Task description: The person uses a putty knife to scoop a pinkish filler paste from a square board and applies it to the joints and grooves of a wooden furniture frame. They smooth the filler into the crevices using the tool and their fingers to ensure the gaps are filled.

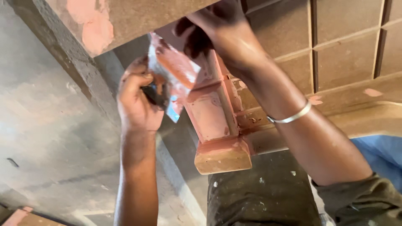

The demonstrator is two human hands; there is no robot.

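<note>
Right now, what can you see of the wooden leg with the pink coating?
The wooden leg is a squared, stepped post of brown board, smeared with pink filler on its faces, its bare block foot pointing toward the camera. It joins a panelled wooden piece. The right hand presses on its upper part; the left hand holds a filler-smeared scraper against it.

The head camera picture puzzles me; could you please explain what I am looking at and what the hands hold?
There is no machine here: a camera worn on a person's head looks down at their own two bare hands. The left hand grips a dark-handled flat blade loaded with pinkish filler. The right hand, with a metal bangle on its wrist, reaches over a carved brown wooden piece smeared with the same pink filler. What its fingers grip is hidden. Below lies a grey concrete floor.
</note>
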